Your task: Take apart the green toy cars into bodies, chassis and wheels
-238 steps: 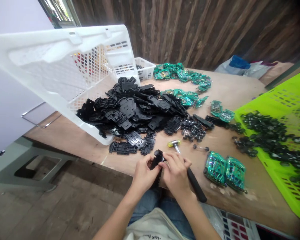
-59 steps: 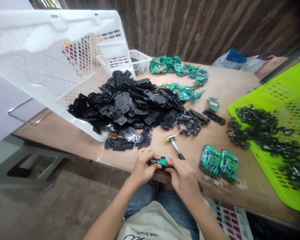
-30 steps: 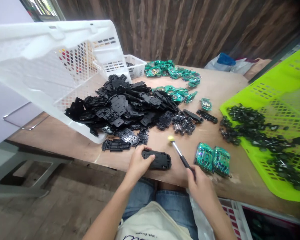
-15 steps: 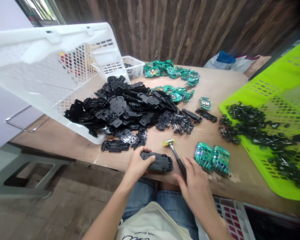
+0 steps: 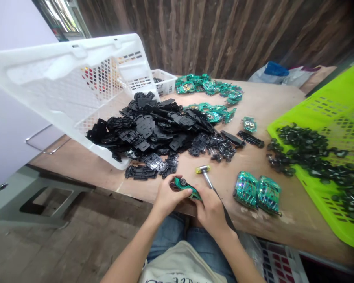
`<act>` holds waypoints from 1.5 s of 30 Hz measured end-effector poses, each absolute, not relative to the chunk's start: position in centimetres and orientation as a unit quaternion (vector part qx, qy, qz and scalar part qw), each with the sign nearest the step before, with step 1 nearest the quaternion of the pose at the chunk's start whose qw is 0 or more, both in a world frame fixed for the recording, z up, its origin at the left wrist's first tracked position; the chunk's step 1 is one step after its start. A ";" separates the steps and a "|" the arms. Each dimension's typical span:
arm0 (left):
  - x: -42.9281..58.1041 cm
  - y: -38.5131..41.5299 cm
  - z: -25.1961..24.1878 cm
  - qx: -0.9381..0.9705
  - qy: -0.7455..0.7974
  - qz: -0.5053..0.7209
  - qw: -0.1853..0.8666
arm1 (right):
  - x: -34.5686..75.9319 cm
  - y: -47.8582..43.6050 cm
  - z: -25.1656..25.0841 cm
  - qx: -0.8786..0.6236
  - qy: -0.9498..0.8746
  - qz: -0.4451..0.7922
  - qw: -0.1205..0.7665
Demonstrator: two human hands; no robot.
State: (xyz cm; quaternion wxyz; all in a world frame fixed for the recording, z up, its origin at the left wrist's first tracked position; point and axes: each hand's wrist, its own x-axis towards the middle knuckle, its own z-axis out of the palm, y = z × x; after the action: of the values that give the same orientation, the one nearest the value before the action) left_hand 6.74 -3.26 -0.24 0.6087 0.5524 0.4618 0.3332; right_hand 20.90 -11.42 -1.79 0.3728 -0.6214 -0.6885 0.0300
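Between my two hands, at the table's near edge, is a green toy car (image 5: 187, 189), tipped on its side so that a wheel shows. My left hand (image 5: 169, 196) grips its left end, thumb along the side. The fingers of my right hand (image 5: 211, 208) close on its right end. A small hammer (image 5: 207, 177) with a yellow-tipped head lies on the table, its black handle running partly behind my right hand. To the right, two green car bodies (image 5: 257, 192) lie side by side. Beyond my hands spreads a heap of black car bases (image 5: 153, 125).
A tipped white basket (image 5: 67, 106) stands at left behind the heap. At right, a lime-green basket (image 5: 315, 196) holds black wheels on axles (image 5: 309, 145). More green car bodies (image 5: 209, 86) lie at the back near a small white basket (image 5: 167, 85).
The toy car has turned from its black underside up to its green side. My right hand has left the hammer's handle and taken hold of the car. The camera view has shifted slightly.
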 end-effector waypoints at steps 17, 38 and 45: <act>7.4 -2.0 -0.4 0.525 0.460 0.332 0.634 | 20.5 -11.2 -1.9 -0.638 -0.586 0.097 0.489; 6.5 -4.1 4.4 0.796 0.248 0.386 0.394 | 22.9 -11.0 3.5 -0.585 -0.644 0.165 0.464; 7.5 -5.1 3.8 0.797 0.252 0.431 0.341 | 21.5 -11.1 3.8 -0.574 -0.682 0.018 0.453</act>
State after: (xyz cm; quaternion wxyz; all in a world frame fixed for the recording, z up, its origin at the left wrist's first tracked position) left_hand 7.49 -5.13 3.82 0.3412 0.7966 0.2518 0.4307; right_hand 21.50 -11.08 3.76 0.4531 -0.5741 -0.6818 0.0176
